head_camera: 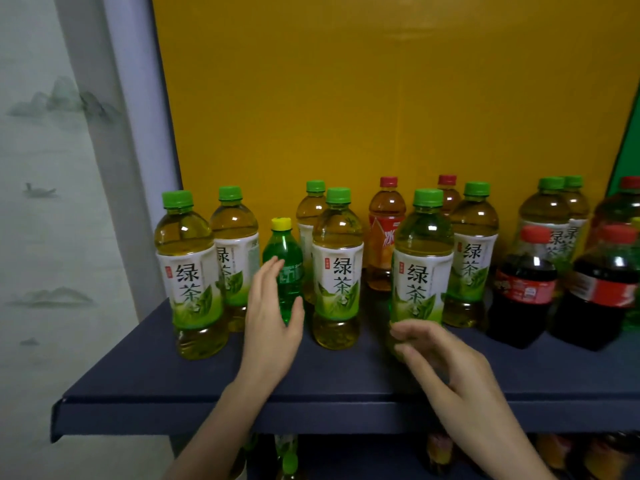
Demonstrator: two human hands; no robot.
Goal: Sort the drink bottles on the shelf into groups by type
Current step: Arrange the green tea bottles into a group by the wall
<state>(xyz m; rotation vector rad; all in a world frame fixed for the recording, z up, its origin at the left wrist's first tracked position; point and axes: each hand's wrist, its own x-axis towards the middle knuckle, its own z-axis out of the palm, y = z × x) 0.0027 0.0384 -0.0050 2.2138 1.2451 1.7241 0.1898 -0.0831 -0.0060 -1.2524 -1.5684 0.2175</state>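
On the dark blue shelf (138, 375) stand several green tea bottles with green caps, such as the one at the front left (190, 271). My left hand (273, 317) has straight fingers spread round a small green soda bottle (282, 268) with a yellow cap, fingers at its left and thumb at its right front, with no firm grip visible. My right hand (440, 358) is blurred, its fingers loosely curled in front of the base of another green tea bottle (420, 265), whose bottom it hides. Further back stands an orange iced tea bottle (386, 237) with a red cap.
Two dark cola bottles (524, 289) (602, 289) with red caps stand at the right front, more green tea bottles behind them. A yellow panel (346, 98) backs the shelf. A lower shelf holds more bottles (287, 455). A wall lies left of the shelf.
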